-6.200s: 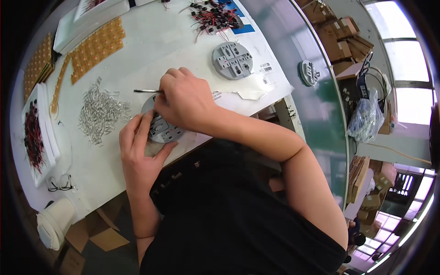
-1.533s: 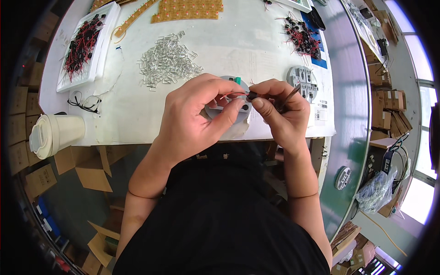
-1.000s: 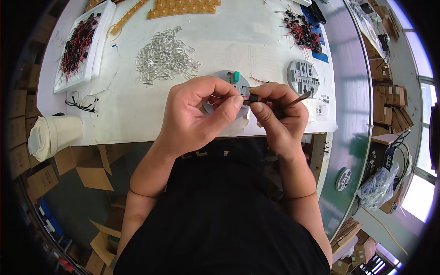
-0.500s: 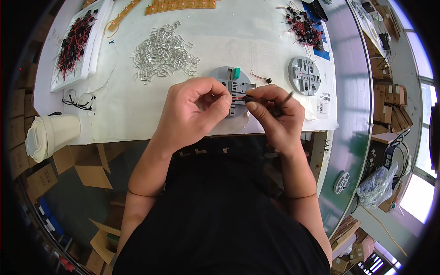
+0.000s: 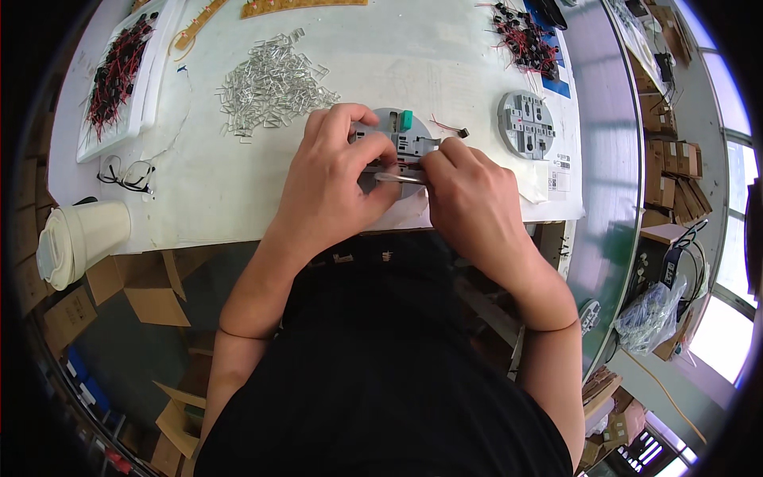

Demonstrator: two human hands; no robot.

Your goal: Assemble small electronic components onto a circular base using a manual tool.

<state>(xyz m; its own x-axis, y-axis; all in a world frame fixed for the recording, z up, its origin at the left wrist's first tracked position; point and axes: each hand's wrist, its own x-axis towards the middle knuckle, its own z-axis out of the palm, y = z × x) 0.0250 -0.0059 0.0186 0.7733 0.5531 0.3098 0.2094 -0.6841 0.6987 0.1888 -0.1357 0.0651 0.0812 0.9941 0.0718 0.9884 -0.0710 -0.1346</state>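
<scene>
On the white table right before me lies a round grey plastic base (image 5: 386, 119) with slots and a green block (image 5: 406, 120) near its far edge. My left hand (image 5: 338, 159) grips the base's left side, thumb and fingers curled around it. My right hand (image 5: 473, 181) is closed on a slim silver metal tool (image 5: 397, 178), which points left across the near part of the base. The exact kind of tool cannot be made out. Fingers hide much of the base's near half. Just beyond my right hand rests a small black part with red and black wires (image 5: 463, 133).
A pile of clear U-shaped pieces (image 5: 274, 86) lies left of centre. Wired black parts fill a white tray (image 5: 149, 107) at far left; another heap (image 5: 528, 44) lies far right. A second grey base (image 5: 526, 125), glasses (image 5: 127, 174) and a cream lidded container (image 5: 99, 232) stand around.
My right hand has turned palm down, swinging the tool leftward over the base. My left hand has opened from its pinch and moved onto the base's left side.
</scene>
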